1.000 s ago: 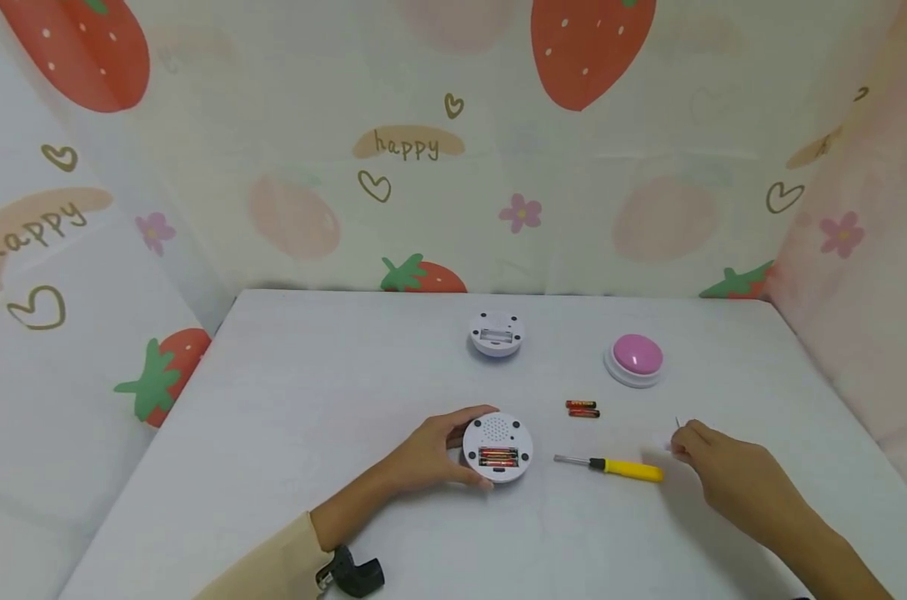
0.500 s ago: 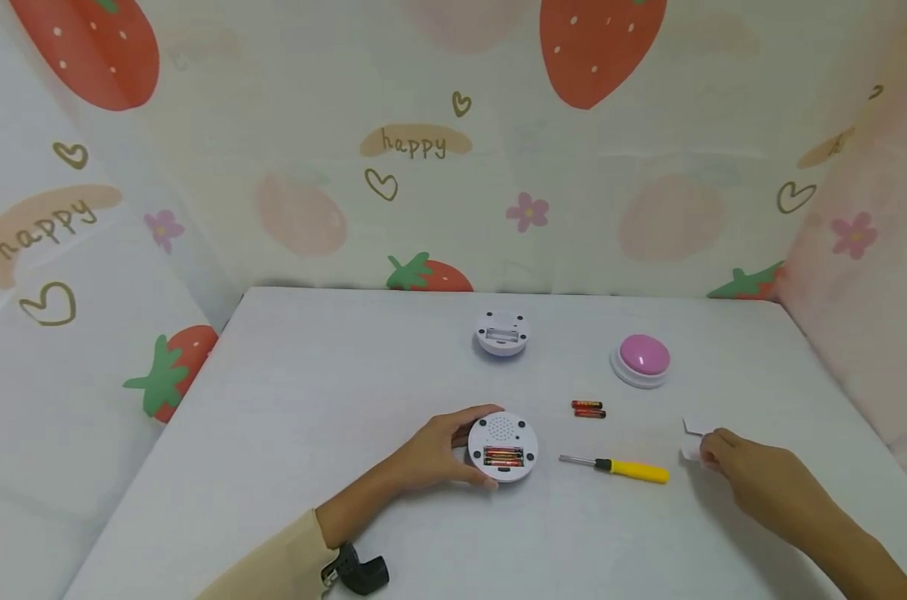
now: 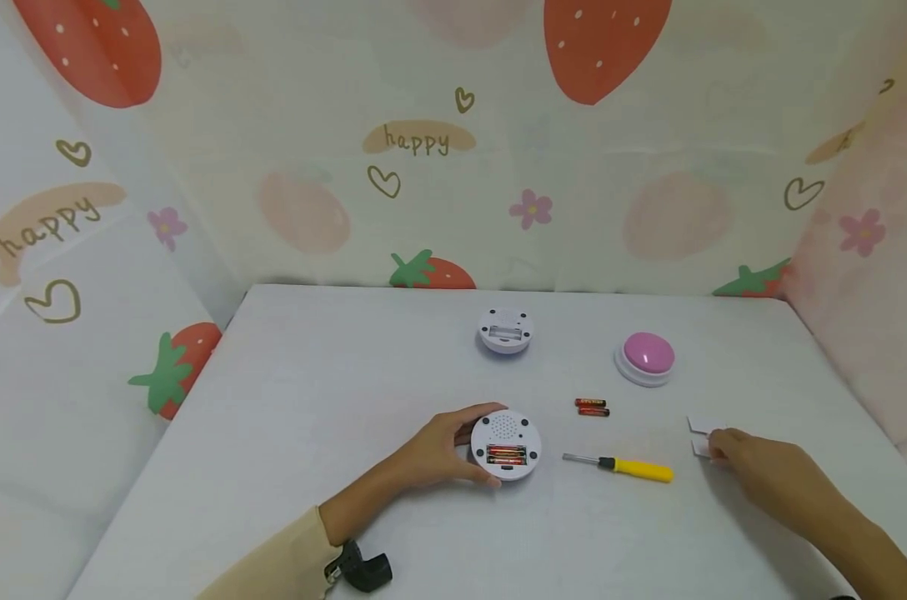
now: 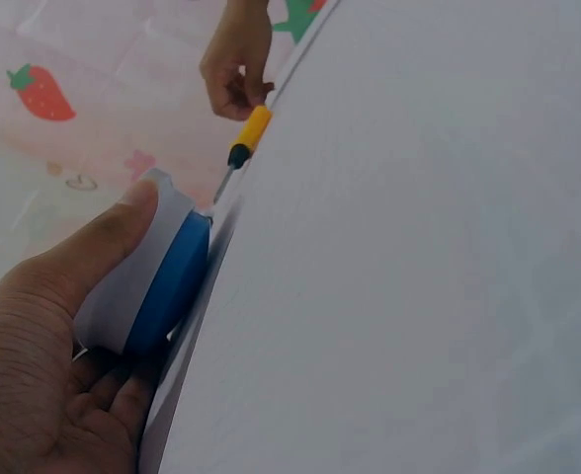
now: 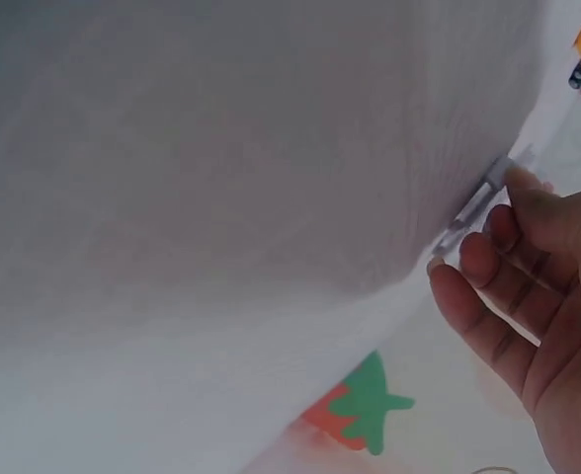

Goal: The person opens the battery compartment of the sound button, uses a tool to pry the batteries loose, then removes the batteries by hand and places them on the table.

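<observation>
My left hand (image 3: 433, 452) grips the rim of a round white button device (image 3: 504, 429), its underside up and red batteries (image 3: 507, 455) in its uncovered compartment. In the left wrist view its blue part (image 4: 177, 276) shows beneath the white body, near the table. At the right, my right hand (image 3: 772, 475) pinches a small white battery cover (image 3: 699, 448) at the tabletop, mostly hidden by the fingers. Just behind it lies another small white cover (image 3: 704, 425). In the right wrist view the thumb is on a thin whitish piece (image 5: 473, 205).
A yellow-handled screwdriver (image 3: 641, 470) lies between the hands. Two loose red batteries (image 3: 592, 407) lie behind it. Farther back are an upturned white button device (image 3: 505, 332) with a bare battery slot and a pink-topped button (image 3: 648, 354). Patterned cloth (image 3: 588, 183) stands behind the white table (image 3: 333, 358).
My right hand has moved slightly right and down to the tabletop, and white covers now show at its fingertips. The left hand keeps its grip on the button device. The head view has shifted slightly.
</observation>
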A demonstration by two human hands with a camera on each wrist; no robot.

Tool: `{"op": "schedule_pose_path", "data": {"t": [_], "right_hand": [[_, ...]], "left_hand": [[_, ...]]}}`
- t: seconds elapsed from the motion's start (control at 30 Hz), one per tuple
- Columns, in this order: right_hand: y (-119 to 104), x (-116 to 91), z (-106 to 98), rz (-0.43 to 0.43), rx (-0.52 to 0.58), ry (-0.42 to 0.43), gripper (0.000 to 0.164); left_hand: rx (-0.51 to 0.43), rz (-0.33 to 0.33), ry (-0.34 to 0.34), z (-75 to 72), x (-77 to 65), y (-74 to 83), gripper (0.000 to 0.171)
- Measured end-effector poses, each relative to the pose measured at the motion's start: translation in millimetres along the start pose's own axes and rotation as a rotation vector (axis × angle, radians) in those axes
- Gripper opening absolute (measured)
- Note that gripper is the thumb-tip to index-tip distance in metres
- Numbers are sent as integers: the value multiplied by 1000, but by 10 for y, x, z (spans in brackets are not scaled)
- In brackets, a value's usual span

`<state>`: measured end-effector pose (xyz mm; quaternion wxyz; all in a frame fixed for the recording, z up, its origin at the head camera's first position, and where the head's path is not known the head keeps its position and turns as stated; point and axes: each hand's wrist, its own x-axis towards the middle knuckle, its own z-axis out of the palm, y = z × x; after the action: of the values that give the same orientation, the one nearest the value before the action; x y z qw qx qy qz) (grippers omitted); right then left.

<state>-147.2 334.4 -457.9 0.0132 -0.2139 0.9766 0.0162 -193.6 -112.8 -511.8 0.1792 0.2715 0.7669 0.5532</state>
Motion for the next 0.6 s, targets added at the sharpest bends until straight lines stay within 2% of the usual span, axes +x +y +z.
{"op": "schedule_pose_path", "data": {"t": [0.13,0.2,0.33,0.43,0.5,0.6], "right_hand": [[14,-22,-26,-6,-2,25,25],[18,-47,-42,-13,-1,67,24],[-49,-85,-91,-13,53,200,22],[-217,-47,-136,-46,95,302,21],[-361,16,-174,-67,115,313,21],[-554,146,-221,-86,121,231,23]], "left_hand": [[0,1,-4,17,6,15,95],[-2,0,-6,26,9,21,95],[-3,-13,-12,40,4,30,94],[-3,-29,-15,39,-12,40,95],[-1,-34,-10,32,-18,44,95],[-4,-35,8,18,-19,46,95]]}}
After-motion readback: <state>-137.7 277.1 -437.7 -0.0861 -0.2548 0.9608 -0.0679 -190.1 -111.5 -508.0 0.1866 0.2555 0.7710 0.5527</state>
